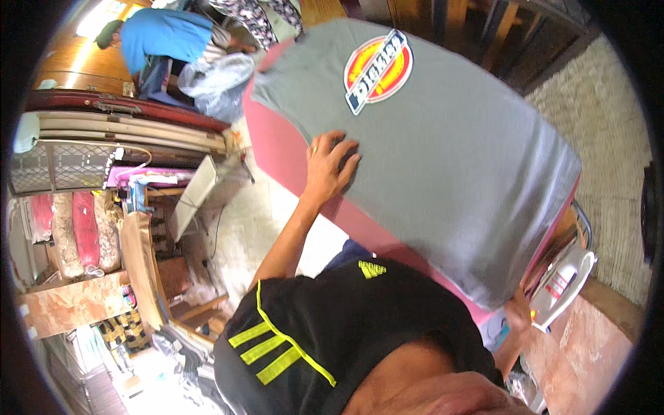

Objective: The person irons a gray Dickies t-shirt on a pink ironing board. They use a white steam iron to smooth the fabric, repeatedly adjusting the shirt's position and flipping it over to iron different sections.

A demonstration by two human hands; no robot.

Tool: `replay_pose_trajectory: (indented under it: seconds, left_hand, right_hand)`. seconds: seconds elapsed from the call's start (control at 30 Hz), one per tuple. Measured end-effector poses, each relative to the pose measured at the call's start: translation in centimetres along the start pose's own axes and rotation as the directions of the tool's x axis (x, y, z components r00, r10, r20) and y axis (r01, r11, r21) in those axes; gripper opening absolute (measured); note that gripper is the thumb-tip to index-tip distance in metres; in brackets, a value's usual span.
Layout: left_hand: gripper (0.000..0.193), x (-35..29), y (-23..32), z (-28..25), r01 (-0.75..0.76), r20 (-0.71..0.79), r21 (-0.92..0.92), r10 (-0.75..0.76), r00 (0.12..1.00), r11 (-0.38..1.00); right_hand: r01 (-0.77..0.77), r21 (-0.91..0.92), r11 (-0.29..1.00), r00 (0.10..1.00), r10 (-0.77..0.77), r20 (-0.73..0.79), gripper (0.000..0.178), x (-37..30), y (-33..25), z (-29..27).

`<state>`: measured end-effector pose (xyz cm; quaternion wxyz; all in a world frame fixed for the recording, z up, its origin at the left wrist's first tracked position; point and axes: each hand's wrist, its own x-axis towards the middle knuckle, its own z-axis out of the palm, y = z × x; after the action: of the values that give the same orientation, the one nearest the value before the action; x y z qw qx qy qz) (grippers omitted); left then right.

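Note:
A grey T-shirt [443,159] with a round red and yellow printed patch is stretched over a pink-covered ironing board [277,142]. My left hand [332,164] rests on the shirt near the board's left edge, its fingers apart and slightly bent, holding nothing. At the board's near right corner is my right hand [517,315], low beside the shirt's hem. Right against it stands a white iron [561,287] with red marks and a small orange light. The fingers of the right hand are blurred and partly hidden, so its grip on anything is unclear.
A person in a blue top [166,38] bends over at the far left, by a clear plastic bag [218,79]. Shelves with rolled cloth [86,232] line the left side. A pale panel [196,198] leans there. Dark wooden bars [477,31] stand beyond the board.

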<state>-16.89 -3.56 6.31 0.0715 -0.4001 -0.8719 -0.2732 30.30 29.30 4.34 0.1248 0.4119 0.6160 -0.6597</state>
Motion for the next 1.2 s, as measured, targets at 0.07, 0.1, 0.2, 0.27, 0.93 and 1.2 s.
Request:
replay_pose_trajectory:
  seconds: [0.07, 0.1, 0.2, 0.27, 0.93, 1.2]
  left_hand:
    - [0.023, 0.6, -3.6, -1.4, 0.041, -0.013, 0.079, -0.040, 0.999, 0.996]
    - [0.023, 1.1, -5.3, -2.2, 0.064, -0.014, 0.115, -0.063, 0.998, 0.991]
    - [0.025, 2.8, -10.1, -4.2, 0.057, -0.002, 0.124, -0.058, 0.998, 0.991]
    - [0.031, 3.3, -13.5, -5.1, -0.004, 0.010, 0.134, 0.003, 1.000, 0.991]
    - [0.037, 11.2, -26.2, -8.2, -0.468, 0.167, 0.245, 0.439, 0.883, 0.849]
    - [0.033, 11.0, -27.2, -8.5, -0.489, 0.099, 0.241, 0.480, 0.872, 0.838]
  right_hand:
    - [-0.031, 0.171, 0.985, 0.990, 0.053, -0.128, 0.059, -2.2, 2.6, 1.6]
    - [-0.021, 0.300, 0.954, 0.978, 0.081, -0.190, 0.064, -3.3, 4.1, 2.4]
    - [0.305, 0.109, 0.946, 0.873, -0.231, -0.430, 0.077, -3.7, 3.9, 5.7]
    - [0.451, -0.043, 0.892, 0.737, -0.398, -0.546, 0.086, -3.9, 2.6, 8.8]
    - [-0.028, -0.765, 0.644, 0.396, -0.696, -0.600, 0.037, -4.1, -2.0, 14.4]
    - [-0.160, -0.922, 0.352, 0.307, -0.870, -0.386, 0.031, -7.2, -4.0, 15.6]
